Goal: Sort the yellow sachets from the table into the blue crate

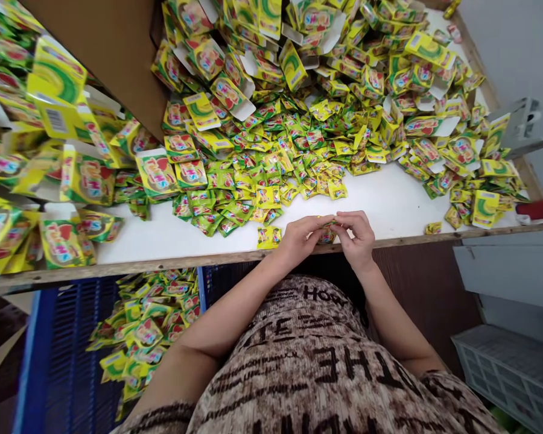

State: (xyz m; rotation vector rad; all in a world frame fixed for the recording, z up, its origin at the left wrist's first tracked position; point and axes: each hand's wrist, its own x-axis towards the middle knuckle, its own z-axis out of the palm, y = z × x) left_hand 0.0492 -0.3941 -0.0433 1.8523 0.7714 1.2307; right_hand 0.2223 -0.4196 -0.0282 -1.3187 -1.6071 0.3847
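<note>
My left hand (301,236) and my right hand (356,235) meet at the front edge of the white table (389,205). Between their fingertips they pinch a small stack of yellow-green sachets (328,232), mostly hidden by the fingers. One loose sachet (268,237) lies just left of my left hand. A wide heap of sachets (271,175) spreads across the table beyond my hands. Small yellow-green cartons (156,173), some with open white flaps, are piled behind and to both sides.
A brown cardboard box (113,48) stands at the back left. A blue crate (63,349) holding filled packs sits under the table at left. A white plastic basket (511,367) is at the lower right. A red-handled tool (540,208) lies at the table's right edge.
</note>
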